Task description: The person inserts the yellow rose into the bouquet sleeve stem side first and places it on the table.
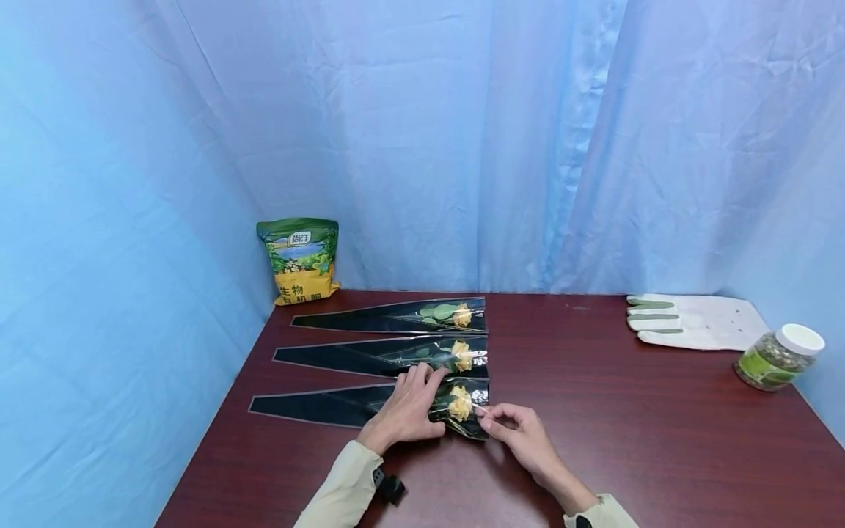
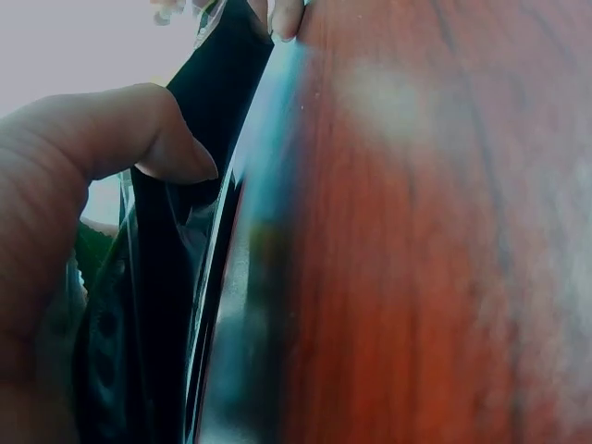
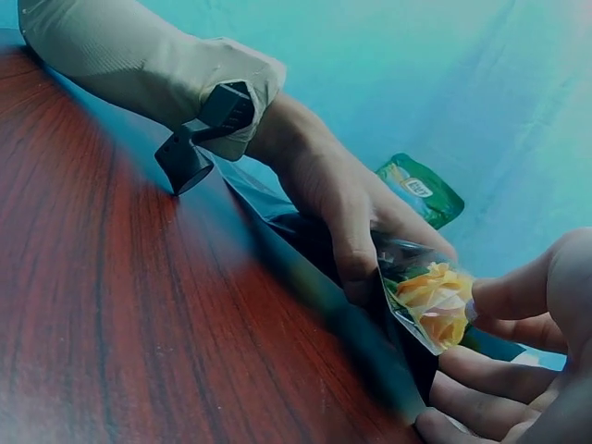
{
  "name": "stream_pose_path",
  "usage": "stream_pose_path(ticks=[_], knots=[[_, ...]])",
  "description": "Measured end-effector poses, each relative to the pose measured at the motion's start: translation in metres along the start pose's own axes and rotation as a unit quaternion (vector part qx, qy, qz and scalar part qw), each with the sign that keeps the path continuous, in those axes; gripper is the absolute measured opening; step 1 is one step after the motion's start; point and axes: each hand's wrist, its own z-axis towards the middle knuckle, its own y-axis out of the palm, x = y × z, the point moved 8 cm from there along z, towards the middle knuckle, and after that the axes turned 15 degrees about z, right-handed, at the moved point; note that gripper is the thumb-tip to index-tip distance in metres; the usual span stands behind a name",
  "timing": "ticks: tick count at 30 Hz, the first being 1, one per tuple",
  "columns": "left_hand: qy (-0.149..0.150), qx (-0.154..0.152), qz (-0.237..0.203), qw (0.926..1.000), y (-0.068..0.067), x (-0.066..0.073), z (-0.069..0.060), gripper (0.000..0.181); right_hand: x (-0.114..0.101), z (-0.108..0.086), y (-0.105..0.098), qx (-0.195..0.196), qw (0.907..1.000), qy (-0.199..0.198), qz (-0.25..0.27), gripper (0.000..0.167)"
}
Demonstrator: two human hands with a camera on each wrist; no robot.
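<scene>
A yellow rose (image 1: 460,402) lies in the nearest of three tapered flower sleeves (image 1: 310,405), black behind with clear film in front. My left hand (image 1: 412,407) grips this sleeve below the bloom, fingers across it and the bent thumb (image 2: 171,139) on its near edge. At the sleeve's open right end, my right hand (image 1: 521,436) pinches a small pale strip (image 3: 449,303) in front of the rose; its kind is unclear. Its other fingers touch the sleeve's black edge. Beyond lie the middle sleeve (image 1: 337,353) and far sleeve (image 1: 356,319), each with a yellow rose.
A green and yellow bag (image 1: 300,260) stands at the back left corner of the dark red table (image 1: 614,440). On the right lie a white glove (image 1: 706,323) with green-marked fingers and a white-lidded jar (image 1: 775,359). Blue curtains (image 1: 422,147) surround the table.
</scene>
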Motion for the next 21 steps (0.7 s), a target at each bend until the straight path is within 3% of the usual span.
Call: stream_pose_path(ticks=[14,21], knots=[[0.033,-0.026,-0.019,0.9989,0.0030,0.0005,-0.0037,0.092,0.0001,0.0007,-0.0019,-0.020,0.9998,0.002,-0.004,0.020],[0.048,-0.039,-0.045,0.9971,0.0077,-0.0002,-0.0038,0.092,0.0000,0.0002,0.0019,-0.063,0.9978,0.009,-0.017,0.024]])
